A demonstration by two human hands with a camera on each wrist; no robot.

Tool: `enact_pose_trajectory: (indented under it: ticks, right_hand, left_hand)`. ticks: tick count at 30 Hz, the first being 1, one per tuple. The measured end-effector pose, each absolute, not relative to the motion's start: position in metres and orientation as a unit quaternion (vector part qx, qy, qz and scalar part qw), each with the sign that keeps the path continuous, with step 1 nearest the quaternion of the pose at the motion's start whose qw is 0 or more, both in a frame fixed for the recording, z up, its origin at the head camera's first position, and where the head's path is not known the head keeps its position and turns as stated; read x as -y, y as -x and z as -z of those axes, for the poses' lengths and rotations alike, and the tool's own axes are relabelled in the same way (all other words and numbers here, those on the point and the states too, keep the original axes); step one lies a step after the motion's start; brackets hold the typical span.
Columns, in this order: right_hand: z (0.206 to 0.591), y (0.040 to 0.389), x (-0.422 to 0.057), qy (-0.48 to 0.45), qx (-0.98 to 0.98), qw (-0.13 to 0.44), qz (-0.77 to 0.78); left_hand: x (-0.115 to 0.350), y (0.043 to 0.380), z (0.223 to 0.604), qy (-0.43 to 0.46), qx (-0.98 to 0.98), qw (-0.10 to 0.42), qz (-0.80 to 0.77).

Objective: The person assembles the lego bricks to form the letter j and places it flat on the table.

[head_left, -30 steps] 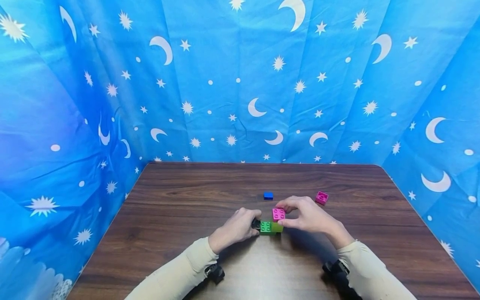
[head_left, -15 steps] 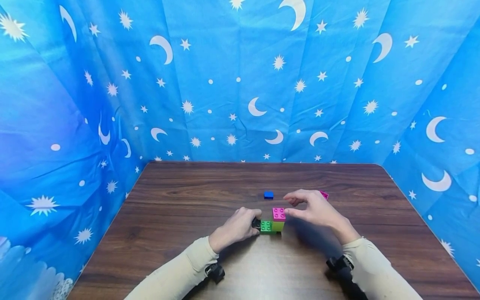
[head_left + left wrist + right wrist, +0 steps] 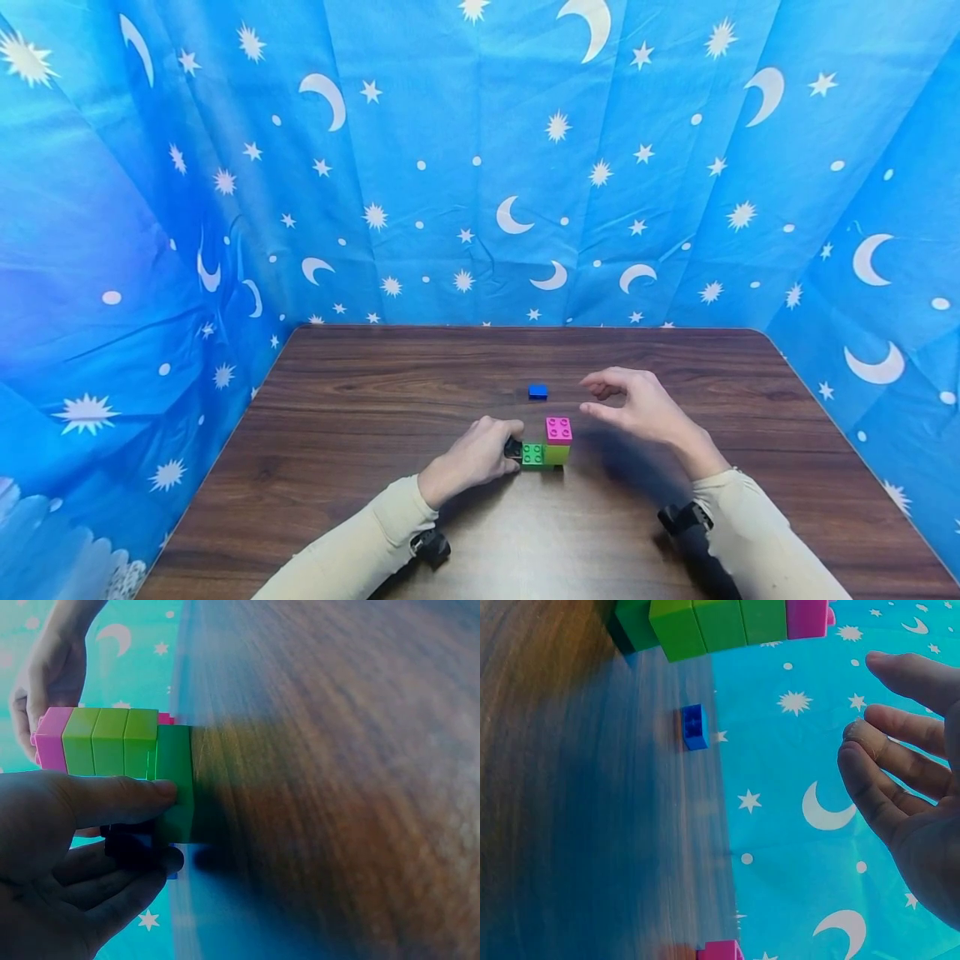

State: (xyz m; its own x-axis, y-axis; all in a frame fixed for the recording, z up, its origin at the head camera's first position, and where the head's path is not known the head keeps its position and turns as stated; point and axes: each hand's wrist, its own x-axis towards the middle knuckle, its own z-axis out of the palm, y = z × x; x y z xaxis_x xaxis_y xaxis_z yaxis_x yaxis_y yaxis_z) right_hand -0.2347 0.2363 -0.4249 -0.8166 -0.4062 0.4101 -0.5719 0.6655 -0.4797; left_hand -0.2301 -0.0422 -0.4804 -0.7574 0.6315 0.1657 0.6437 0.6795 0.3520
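A toy brick build stands on the table: a green brick (image 3: 532, 454) at the bottom, three stacked lime bricks (image 3: 110, 742) at its right end, and a pink brick (image 3: 558, 430) on top. At the left end sits a black brick (image 3: 513, 448), partly covered by fingers. My left hand (image 3: 474, 454) grips this end between thumb and fingers. To the right of the tower, my right hand (image 3: 645, 408) hovers in the air, its fingers apart and relaxed, touching nothing. The right wrist view shows those fingers (image 3: 900, 757) holding nothing.
A small blue brick (image 3: 537, 392) lies on the wooden table (image 3: 390, 367) behind the build. Another pink brick (image 3: 721, 951) lies farther right, hidden behind my right hand in the head view. Blue cloth (image 3: 480, 167) with moons and stars surrounds the table's back and sides.
My right hand has let go of the pink brick on top of the tower and moved away up and to the right. The left hand keeps its grip in place.
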Motion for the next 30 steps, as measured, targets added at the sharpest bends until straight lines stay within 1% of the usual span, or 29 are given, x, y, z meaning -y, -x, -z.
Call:
enact_pose_trajectory:
  ticks: [8,17,23,30]
  right_hand:
    - [0.424,0.241,-0.245,-0.247,0.908,0.152,-0.303]
    - [0.428,0.248,-0.256,-0.195,0.915,0.117,-0.334]
    - [0.435,0.253,-0.264,-0.183,0.92,0.124,-0.324]
    - [0.441,0.258,-0.272,-0.161,0.93,0.115,-0.31]
  left_hand:
    - [0.042,0.229,0.478,0.347,0.916,0.015,0.199]
    - [0.042,0.229,0.479,0.349,0.914,0.01,0.206]
    - [0.042,0.228,0.48,0.349,0.914,0.009,0.207]
    - [0.043,0.228,0.478,0.349,0.914,0.01,0.208]
